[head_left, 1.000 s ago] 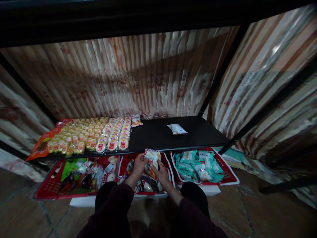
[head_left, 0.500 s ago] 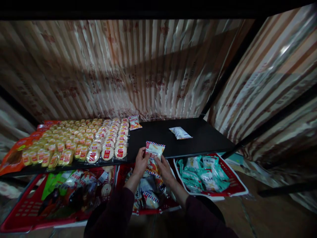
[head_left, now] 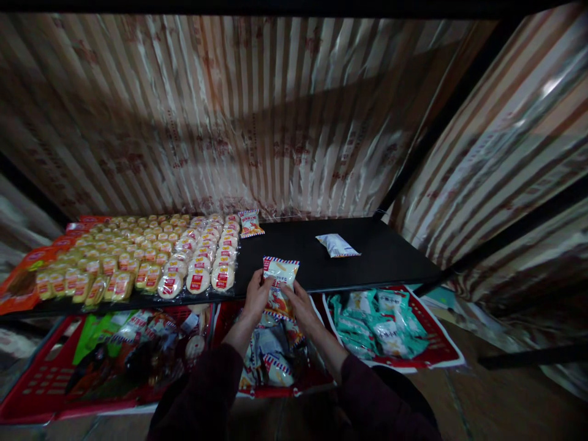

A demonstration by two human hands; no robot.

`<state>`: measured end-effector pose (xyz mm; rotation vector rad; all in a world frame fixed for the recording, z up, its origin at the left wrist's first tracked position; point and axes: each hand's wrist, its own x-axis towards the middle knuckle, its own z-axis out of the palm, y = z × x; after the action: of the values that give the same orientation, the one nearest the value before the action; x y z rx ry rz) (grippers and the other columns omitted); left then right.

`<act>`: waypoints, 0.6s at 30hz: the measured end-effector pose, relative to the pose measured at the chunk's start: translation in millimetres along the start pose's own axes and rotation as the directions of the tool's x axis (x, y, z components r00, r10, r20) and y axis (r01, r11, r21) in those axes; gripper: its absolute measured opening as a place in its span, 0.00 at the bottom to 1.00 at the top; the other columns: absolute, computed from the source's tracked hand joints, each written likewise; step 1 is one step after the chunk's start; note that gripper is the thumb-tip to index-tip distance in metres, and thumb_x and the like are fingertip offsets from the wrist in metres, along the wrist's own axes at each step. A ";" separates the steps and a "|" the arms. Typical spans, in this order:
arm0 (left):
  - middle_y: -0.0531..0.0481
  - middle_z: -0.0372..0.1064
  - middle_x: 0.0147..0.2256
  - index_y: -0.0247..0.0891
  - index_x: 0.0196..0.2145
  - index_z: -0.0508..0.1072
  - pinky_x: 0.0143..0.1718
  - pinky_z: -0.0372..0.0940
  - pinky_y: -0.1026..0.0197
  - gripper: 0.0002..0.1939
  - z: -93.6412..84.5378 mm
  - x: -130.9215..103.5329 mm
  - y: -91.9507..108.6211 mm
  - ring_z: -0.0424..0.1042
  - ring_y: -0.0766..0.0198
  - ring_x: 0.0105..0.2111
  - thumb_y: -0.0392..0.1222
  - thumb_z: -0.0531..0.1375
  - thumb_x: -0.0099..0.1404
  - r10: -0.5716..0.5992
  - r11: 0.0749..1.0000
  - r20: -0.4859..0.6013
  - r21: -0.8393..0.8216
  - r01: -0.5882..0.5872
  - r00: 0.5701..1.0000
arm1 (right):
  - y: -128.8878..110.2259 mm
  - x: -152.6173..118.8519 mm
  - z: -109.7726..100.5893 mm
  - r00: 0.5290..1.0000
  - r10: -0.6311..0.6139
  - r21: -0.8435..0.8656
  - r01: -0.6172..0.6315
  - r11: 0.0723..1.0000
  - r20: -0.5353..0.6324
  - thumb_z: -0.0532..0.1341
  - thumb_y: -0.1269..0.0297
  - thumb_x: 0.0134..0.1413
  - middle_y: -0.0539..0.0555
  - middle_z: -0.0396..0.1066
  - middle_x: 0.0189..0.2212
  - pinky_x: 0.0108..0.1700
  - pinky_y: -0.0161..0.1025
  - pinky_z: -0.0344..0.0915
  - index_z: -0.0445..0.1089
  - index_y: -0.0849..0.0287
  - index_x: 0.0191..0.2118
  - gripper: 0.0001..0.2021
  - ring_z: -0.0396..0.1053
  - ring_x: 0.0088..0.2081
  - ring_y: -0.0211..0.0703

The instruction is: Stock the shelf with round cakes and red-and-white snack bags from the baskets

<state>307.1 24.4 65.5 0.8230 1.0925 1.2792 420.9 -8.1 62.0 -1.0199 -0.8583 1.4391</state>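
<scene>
Between my two hands is a small snack packet (head_left: 281, 275) with a striped edge, its printed front facing up at me. My left hand (head_left: 258, 294) grips its left side, and my right hand (head_left: 298, 303) has hold of its right side. They hover at the front edge of the black shelf (head_left: 303, 245). A similar snack packet (head_left: 250, 223) lies at the back, beside the rows of round wrapped crackers (head_left: 223, 277). A pale packet (head_left: 337, 245) rests alone farther right. Below my hands, a red basket (head_left: 316, 383) contains more striped-edge packets (head_left: 277, 367).
Yellow wrapped cakes (head_left: 122, 286) and orange bags (head_left: 22, 282) fill the shelf's left part. Underneath stand a left red basket (head_left: 34, 392) of mixed snacks and a right basket (head_left: 441, 343) with teal packets (head_left: 390, 324). Black posts (head_left: 413, 147) and striped sheeting (head_left: 275, 122) enclose the shelf.
Both hands have shifted slightly left in the view with the snack packet, which is now more upright and squarely facing me. The shelf goods look unchanged.
</scene>
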 end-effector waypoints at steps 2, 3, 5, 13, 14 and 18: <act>0.45 0.75 0.37 0.37 0.38 0.72 0.40 0.65 0.59 0.13 -0.3 -1.2 3.0 0.73 0.57 0.37 0.39 0.65 0.53 -0.008 1.000 0.003 -0.029 0.008 1.000 | -1.4 0.5 0.2 1.000 0.001 -0.008 0.000 1.000 0.015 0.66 0.51 0.44 0.56 0.75 0.44 0.43 0.47 0.70 0.65 0.56 0.53 0.29 0.73 0.44 0.53; 0.45 0.75 0.37 0.37 0.38 0.72 0.40 0.65 0.59 0.14 -0.5 -1.8 3.6 0.73 0.57 0.37 0.39 0.65 0.53 -0.012 0.999 0.005 -0.044 0.012 1.000 | -2.0 0.3 0.3 1.000 -0.002 -0.016 0.002 1.000 0.018 0.66 0.51 0.44 0.56 0.75 0.44 0.43 0.46 0.70 0.65 0.56 0.53 0.29 0.73 0.43 0.53; 0.45 0.75 0.38 0.37 0.38 0.72 0.39 0.65 0.60 0.14 -1.3 -2.9 3.3 0.73 0.58 0.37 0.39 0.65 0.52 -0.019 0.998 0.011 -0.060 0.020 1.000 | -3.0 -0.8 0.0 1.000 -0.004 -0.025 0.004 1.000 0.020 0.66 0.51 0.45 0.56 0.75 0.44 0.43 0.46 0.70 0.66 0.56 0.52 0.28 0.73 0.43 0.52; 0.42 0.74 0.41 0.36 0.42 0.71 0.40 0.67 0.58 0.19 -10.9 -3.0 3.2 0.74 0.56 0.38 0.42 0.66 0.52 0.005 0.999 0.053 -0.044 -0.003 0.999 | -8.1 3.3 -0.9 0.996 0.032 -0.017 -0.030 0.999 0.084 0.67 0.51 0.44 0.54 0.76 0.42 0.43 0.46 0.70 0.68 0.54 0.51 0.27 0.75 0.39 0.50; 0.42 0.75 0.41 0.36 0.42 0.71 0.40 0.67 0.58 0.20 -11.6 -1.5 3.7 0.74 0.56 0.38 0.42 0.67 0.52 0.012 0.999 0.055 -0.047 -0.009 0.998 | -9.3 6.2 -0.6 0.995 0.037 -0.017 -0.035 0.999 0.093 0.67 0.51 0.44 0.54 0.76 0.41 0.43 0.46 0.70 0.68 0.54 0.51 0.27 0.75 0.39 0.50; 0.42 0.74 0.41 0.36 0.42 0.71 0.41 0.66 0.58 0.22 -13.7 7.5 4.6 0.74 0.56 0.39 0.46 0.68 0.50 0.023 0.995 0.031 -0.102 -0.020 0.999 | -13.0 20.5 1.9 0.993 0.039 -0.025 -0.036 0.999 0.109 0.67 0.48 0.42 0.54 0.76 0.42 0.41 0.45 0.71 0.67 0.54 0.52 0.30 0.75 0.39 0.51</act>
<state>292.3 31.2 64.3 0.7779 0.9873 1.3243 423.6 13.9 72.2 -0.9867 -0.9411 1.5309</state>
